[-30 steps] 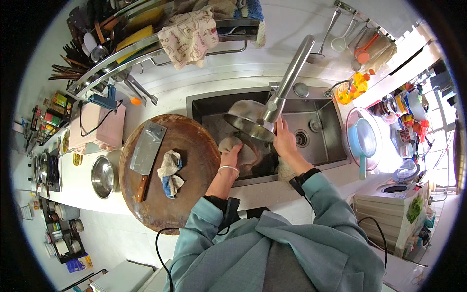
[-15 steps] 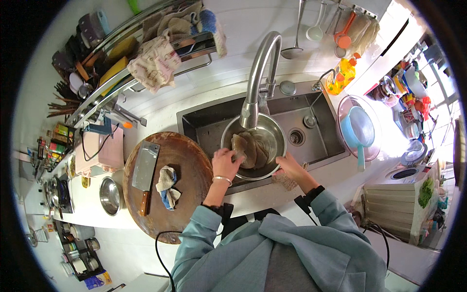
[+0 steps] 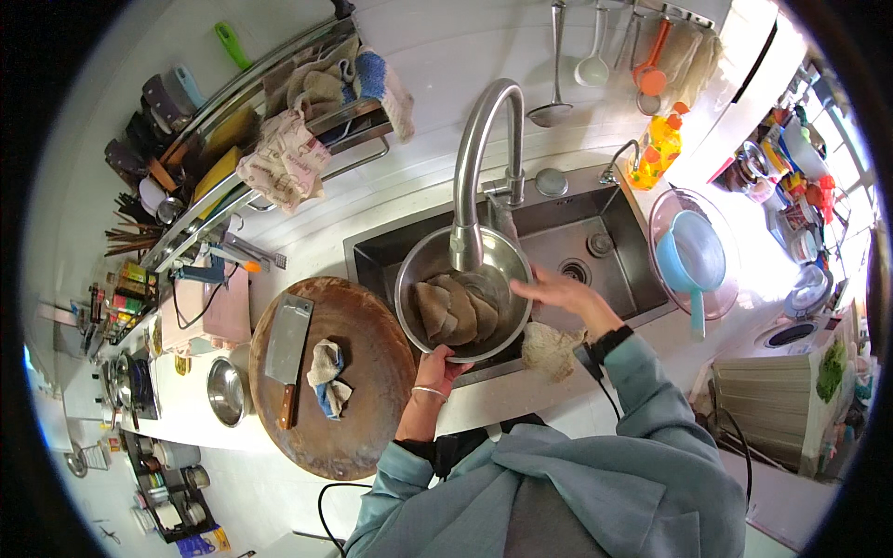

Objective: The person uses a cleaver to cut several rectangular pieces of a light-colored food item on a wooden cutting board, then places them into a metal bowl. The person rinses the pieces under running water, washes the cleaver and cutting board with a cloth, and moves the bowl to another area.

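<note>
A round stainless steel bowl (image 3: 406,321) is tilted in the left part of the sink, under the faucet (image 3: 467,244). Several flat, grey-brown pieces of food (image 3: 454,312) lie inside it; their exact kind I cannot make out. My left hand (image 3: 439,369) grips the bowl's near rim, its thumb over the edge. At the right rim my right hand (image 3: 558,291) is held with fingers stretched out, the fingertips by or over the edge; whether they touch it I cannot tell. A tan mesh-like cloth (image 3: 551,351) hangs at the sink's front edge beneath my right wrist.
On the left, a round wooden chopping board (image 3: 363,432) bears a cleaver (image 3: 289,339) and a crumpled cloth (image 3: 328,372). Beside it stands a small steel bowl (image 3: 226,391). A blue strainer (image 3: 696,251) sits in a basin right of the double sink (image 3: 635,251).
The bowl has shifted left and nearer me. My left hand has gone from the food pieces to the near rim; my right hand has let go of the rim and opened.
</note>
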`<state>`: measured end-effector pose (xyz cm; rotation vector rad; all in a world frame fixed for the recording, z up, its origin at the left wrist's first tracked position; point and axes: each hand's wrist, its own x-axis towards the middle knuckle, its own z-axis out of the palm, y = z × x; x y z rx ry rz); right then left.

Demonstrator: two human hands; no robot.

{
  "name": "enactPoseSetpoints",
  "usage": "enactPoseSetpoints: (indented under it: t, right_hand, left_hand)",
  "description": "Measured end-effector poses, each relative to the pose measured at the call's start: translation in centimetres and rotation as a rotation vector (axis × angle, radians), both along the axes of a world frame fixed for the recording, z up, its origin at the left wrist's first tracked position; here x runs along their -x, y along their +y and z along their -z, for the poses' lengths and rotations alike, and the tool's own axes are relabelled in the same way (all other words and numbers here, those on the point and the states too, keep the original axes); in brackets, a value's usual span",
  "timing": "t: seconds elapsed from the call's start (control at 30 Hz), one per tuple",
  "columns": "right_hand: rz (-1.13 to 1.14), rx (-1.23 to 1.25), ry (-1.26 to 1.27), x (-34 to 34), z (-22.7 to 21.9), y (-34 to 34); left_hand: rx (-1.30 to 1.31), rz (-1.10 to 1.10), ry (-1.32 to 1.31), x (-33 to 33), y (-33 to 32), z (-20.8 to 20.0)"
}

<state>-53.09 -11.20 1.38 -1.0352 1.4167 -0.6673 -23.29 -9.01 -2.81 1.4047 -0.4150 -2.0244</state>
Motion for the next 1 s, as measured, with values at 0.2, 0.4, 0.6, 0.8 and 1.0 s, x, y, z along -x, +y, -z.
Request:
enactPoseSetpoints:
  t: [0.2,0.4,0.6,0.8,1.0]
  right_hand:
    - [0.116,0.693,0.507,1.0,4.2,-13.5]
    - [-0.099,0.782,0.604,1.7,6.6,-18.6]
    - [-0.166,0.809,0.674,0.1,5.1,-18.6]
    - [0.169,0.59,0.4,-0.8,-0.9,-9.1]
    - [-0.395,0.273,0.615,-4.4,2.0,-2.4]
  left_hand:
    - [0.004,-0.085,-0.041,-0.7,0.6,-2.0]
    - [0.049,-0.116,-0.074,-1.1,1.0,-3.4]
    - [0.063,-0.073,-0.109,-0.6,0.9,-2.4]
    - [0.027,0.017,-0.099,0.6,0.7,-1.6]
    - [0.052,0.027,-0.063,4.3,0.8,-1.6]
